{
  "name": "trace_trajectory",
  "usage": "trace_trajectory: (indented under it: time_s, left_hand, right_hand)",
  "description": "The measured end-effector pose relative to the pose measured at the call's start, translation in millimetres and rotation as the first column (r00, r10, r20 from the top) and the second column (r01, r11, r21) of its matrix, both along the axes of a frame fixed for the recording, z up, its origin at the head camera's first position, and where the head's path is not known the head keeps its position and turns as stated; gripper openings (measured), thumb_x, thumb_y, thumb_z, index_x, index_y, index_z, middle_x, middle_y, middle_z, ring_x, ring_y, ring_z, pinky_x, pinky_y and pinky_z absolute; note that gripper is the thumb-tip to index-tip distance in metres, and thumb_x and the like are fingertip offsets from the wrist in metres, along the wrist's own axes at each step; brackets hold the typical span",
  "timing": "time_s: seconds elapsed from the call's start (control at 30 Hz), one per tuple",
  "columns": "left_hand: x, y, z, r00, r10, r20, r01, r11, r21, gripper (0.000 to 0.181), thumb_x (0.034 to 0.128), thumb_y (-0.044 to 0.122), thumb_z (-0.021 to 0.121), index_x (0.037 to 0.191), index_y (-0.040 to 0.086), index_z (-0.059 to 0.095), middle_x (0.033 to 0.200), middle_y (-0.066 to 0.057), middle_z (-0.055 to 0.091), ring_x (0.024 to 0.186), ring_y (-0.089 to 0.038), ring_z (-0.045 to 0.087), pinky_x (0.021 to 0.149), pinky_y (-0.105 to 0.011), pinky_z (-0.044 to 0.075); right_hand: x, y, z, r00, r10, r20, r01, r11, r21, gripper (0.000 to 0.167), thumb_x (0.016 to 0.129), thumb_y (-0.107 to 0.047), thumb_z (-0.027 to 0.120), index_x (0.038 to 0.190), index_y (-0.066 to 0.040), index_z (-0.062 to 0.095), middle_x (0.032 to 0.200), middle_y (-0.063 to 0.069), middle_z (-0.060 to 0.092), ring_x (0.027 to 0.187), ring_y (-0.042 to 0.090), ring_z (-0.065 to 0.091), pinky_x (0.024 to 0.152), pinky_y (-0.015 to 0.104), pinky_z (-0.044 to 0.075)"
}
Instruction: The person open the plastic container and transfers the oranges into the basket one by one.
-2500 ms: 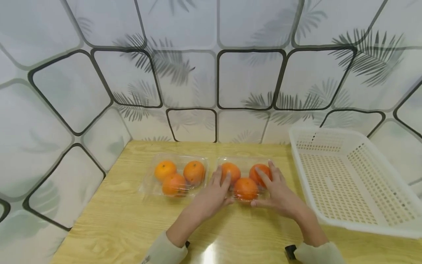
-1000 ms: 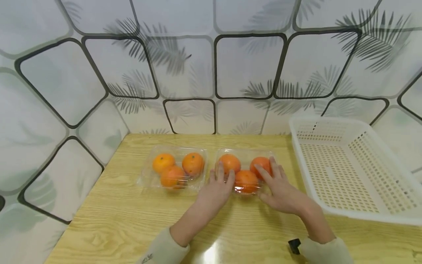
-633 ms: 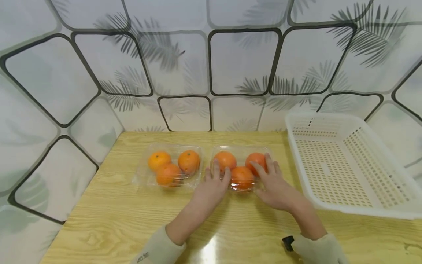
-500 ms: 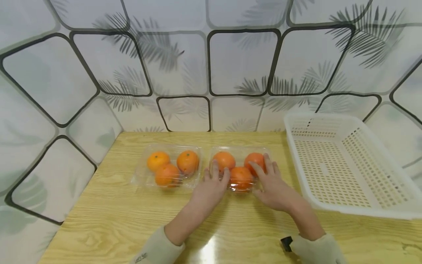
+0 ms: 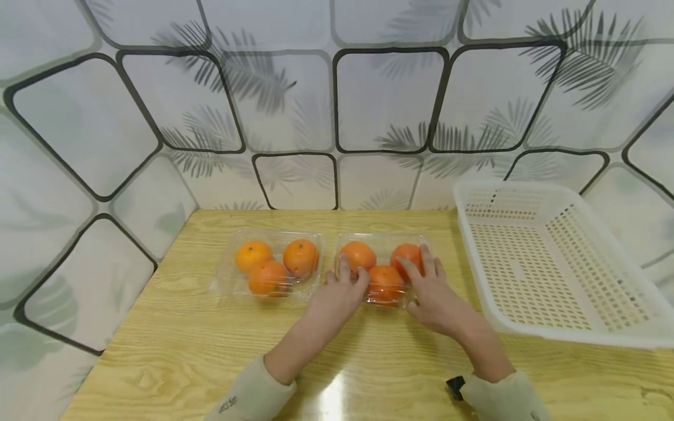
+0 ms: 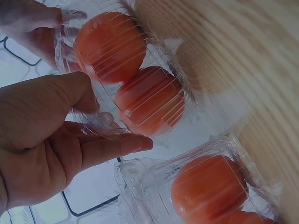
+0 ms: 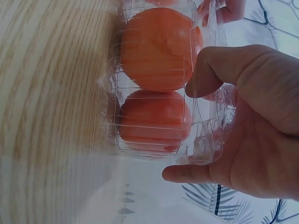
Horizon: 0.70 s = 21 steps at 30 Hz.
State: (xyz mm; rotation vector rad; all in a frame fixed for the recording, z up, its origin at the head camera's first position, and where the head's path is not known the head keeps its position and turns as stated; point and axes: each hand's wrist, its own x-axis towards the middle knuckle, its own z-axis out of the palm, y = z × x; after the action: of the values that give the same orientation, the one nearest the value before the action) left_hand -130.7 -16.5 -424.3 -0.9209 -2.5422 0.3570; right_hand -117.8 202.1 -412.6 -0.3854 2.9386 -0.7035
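Orange fruit (image 5: 301,257), clear boxes (image 5: 227,282), white basket (image 5: 526,275), yellow wood-grained bench (image 5: 210,351), pale wall (image 5: 389,96) patterned with black outlines and grey fronds

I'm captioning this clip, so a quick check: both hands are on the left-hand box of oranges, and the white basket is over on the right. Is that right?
Not quite: the head view shows the left hand and right hand on the right-hand box, not the left-hand box. The basket is indeed on the right.
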Motion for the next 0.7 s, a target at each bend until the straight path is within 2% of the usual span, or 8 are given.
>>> trace_trajectory:
  time_s: [0.17, 0.37, 0.53, 0.7]
  left_hand:
    - [-1.1, 0.2, -0.5, 1.000, -0.014, -0.008, 0.014, 1.000, 0.005, 0.033, 0.0947, 0.001, 0.061, 0.125, 0.006, 0.050, 0.126, -0.031, 0.060, 0.083, -0.034, 0.072, 0.052, -0.026, 0.056]
    - [-1.5, -0.9, 0.5, 1.000, -0.023, 0.022, 0.022, 1.000, 0.011, 0.036, 0.0928, -0.002, 0.063, 0.125, 0.006, 0.049, 0.126, -0.032, 0.060, 0.084, -0.035, 0.072, 0.054, -0.027, 0.057]
    - [-2.0, -0.7, 0.5, 1.000, -0.020, 0.018, 0.019, 1.000, 0.010, 0.037, 0.0922, -0.002, 0.064, 0.125, 0.006, 0.049, 0.126, -0.032, 0.060, 0.083, -0.034, 0.072, 0.055, -0.027, 0.057]
    - [-2.3, -0.6, 0.1, 0.998, -0.014, 0.064, 0.013, 1.000, 0.015, 0.039, 0.0922, -0.003, 0.063, 0.127, 0.006, 0.048, 0.129, -0.033, 0.058, 0.087, -0.036, 0.072, 0.055, -0.028, 0.057]
  right_hand:
    - [1.2, 0.6, 0.1, 1.000, 0.006, -0.005, -0.006, 1.000, 0.002, 0.077, 0.082, 0.004, 0.057, 0.153, -0.006, 0.030, 0.155, 0.041, -0.007, 0.132, 0.072, 0.008, 0.090, 0.074, 0.039]
    - [1.7, 0.1, 0.2, 1.000, 0.011, -0.004, -0.011, 1.000, 0.007, 0.076, 0.082, 0.004, 0.057, 0.153, -0.006, 0.030, 0.155, 0.042, -0.007, 0.133, 0.072, 0.009, 0.091, 0.074, 0.039]
    - [0.9, 0.5, 1.1, 1.000, 0.017, -0.013, -0.017, 1.000, 0.003, 0.077, 0.081, 0.005, 0.058, 0.152, -0.006, 0.030, 0.156, 0.041, -0.006, 0.132, 0.072, 0.010, 0.091, 0.074, 0.039]
    - [0.3, 0.5, 0.4, 1.000, 0.021, -0.019, -0.021, 1.000, -0.001, 0.077, 0.080, 0.005, 0.058, 0.152, -0.005, 0.031, 0.155, 0.041, -0.005, 0.132, 0.073, 0.011, 0.091, 0.073, 0.039]
